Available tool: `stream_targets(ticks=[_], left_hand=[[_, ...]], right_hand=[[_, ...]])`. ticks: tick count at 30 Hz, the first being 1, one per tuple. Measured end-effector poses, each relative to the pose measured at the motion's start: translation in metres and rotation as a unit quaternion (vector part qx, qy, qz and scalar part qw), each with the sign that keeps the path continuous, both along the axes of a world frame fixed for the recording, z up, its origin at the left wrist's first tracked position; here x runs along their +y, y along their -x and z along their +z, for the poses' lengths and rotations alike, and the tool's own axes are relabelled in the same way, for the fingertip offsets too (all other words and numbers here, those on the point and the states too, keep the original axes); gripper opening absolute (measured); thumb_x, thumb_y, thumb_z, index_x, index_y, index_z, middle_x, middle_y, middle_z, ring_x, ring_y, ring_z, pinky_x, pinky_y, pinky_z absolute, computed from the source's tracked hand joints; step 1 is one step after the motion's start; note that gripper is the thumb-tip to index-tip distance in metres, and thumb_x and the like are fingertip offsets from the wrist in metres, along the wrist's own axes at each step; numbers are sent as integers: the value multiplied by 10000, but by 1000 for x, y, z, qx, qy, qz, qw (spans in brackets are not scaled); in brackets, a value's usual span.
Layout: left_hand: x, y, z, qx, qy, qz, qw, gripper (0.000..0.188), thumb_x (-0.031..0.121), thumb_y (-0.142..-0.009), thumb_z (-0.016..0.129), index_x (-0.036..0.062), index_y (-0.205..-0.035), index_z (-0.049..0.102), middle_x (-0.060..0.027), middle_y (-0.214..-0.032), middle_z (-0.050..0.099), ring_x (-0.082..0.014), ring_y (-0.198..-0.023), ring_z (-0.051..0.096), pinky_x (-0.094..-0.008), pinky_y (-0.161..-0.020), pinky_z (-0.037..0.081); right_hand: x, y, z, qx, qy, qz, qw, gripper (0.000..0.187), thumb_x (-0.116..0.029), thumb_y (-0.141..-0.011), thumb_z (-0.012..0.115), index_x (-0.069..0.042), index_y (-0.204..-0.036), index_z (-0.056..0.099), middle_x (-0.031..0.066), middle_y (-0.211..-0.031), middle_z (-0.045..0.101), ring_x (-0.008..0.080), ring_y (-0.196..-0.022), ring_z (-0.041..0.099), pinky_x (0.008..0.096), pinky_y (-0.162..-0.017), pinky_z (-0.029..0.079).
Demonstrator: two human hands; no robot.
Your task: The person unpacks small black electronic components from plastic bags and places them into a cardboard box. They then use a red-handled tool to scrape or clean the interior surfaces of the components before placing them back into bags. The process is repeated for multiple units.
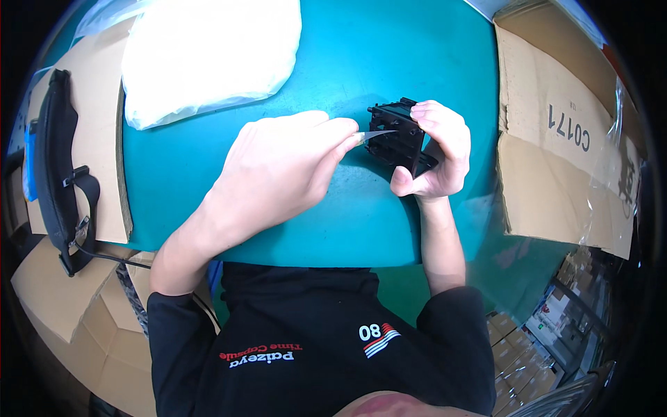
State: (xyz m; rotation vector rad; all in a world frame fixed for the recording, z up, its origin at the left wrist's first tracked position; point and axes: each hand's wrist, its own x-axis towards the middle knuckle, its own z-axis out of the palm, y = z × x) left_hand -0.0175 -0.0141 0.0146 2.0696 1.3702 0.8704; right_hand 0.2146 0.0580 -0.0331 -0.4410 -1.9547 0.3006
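Black plastic forms the frame (397, 147) you have up over the table (340, 62), right of the middle of the view. Your right hand (445, 144) has its grip around the frame's right side, thumb below and fingers above. Your left hand (285, 163) keeps a narrow pinch on a thin pointed piece (374, 135), pale and see-through, whose tip lies across the frame's near face; whether it touches, you cannot tell from this view.

As for progress, the picking up is done: both items are in your grips, and the point is lined up with the frame. It looks like the middle of the handwork; what the tip has done to the frame, if anything, is too small to tell. Left to do, by judgement, are finishing at that spot, drawing the piece away and setting the frame down.

Count two hands, one frame and one thin piece. Around them you have one white plastic bag (208, 59) at the far left of the table, one black belt bag (57, 160) on the left cardboard (104, 181), and one large carton (542, 132) on the right. Small boxes (517, 358) stand at lower right, too blurred to count.
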Motion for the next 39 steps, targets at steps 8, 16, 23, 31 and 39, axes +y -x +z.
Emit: stream_targets(ticks=[8,16,23,31,39], left_hand=[[-1,-1,3,-7,41,-9,999,121,44,-905,685,-3,-1011,720,-151,-894,727,-315,-769,702,-365,-675,554],[2,-1,-1,-57,47,-24,997,93,38,-910,673,-18,-973,714,-168,-862,715,-333,-736,691,-375,-657,545],[4,1,-3,-88,73,-48,992,89,31,-915,665,-34,-963,704,-187,-803,679,-341,-686,662,-377,-614,518],[5,2,-6,-29,50,-64,996,96,55,-924,661,-16,-970,705,-176,-833,696,-343,-711,674,-384,-622,530],[-3,-7,-5,125,-70,-26,989,122,135,-903,709,78,-996,655,-55,-730,574,-235,-597,637,-348,-509,489]], right_hand=[[-1,-1,3,-21,16,14,1000,519,-317,-708,868,22,-1053,679,136,-983,695,323,-906,688,430,-814,577],[-2,2,2,-21,23,27,999,513,-323,-700,866,18,-1039,688,135,-951,701,317,-904,691,428,-816,573],[-2,4,3,-23,13,36,999,506,-330,-720,865,23,-1039,692,139,-928,701,313,-864,695,434,-789,580],[-3,5,5,-42,4,36,998,484,-317,-728,864,22,-1035,706,130,-912,707,308,-856,697,436,-784,579],[-2,3,8,-85,3,14,996,485,-301,-703,880,8,-1035,710,118,-923,709,297,-857,694,422,-797,564]])
